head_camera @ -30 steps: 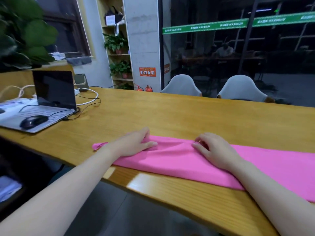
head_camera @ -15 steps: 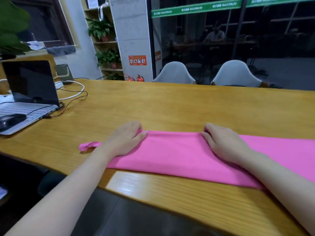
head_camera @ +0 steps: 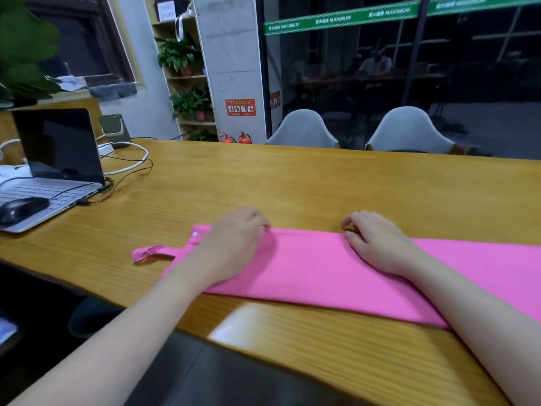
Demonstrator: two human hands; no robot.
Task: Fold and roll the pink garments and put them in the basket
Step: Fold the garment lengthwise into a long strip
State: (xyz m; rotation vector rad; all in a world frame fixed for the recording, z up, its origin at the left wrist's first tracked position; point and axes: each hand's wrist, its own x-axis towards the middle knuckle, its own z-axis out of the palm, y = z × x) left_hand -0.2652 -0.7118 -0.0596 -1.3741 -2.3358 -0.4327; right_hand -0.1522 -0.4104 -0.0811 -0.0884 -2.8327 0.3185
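A pink garment [head_camera: 316,271] lies folded into a long flat strip along the near edge of the wooden table [head_camera: 292,183], running off the right side of the view. A thin pink strap loop sticks out at its left end. My left hand [head_camera: 231,244] rests palm down on the strip's left end, fingers curled at the far edge. My right hand [head_camera: 377,244] lies palm down about a forearm's length to the right, fingertips curled over the same far edge. No basket is in view.
An open laptop [head_camera: 55,171] with a black mouse [head_camera: 22,208] on it and loose cables [head_camera: 128,168] sits at the table's left. Two pale chairs [head_camera: 407,133] stand behind the far edge. Shelves with plants rise at the back left.
The ripple in the cloth between my hands has been smoothed flat. Both hands have slid to the strip's far edge, and the left end with its strap lies more exposed.
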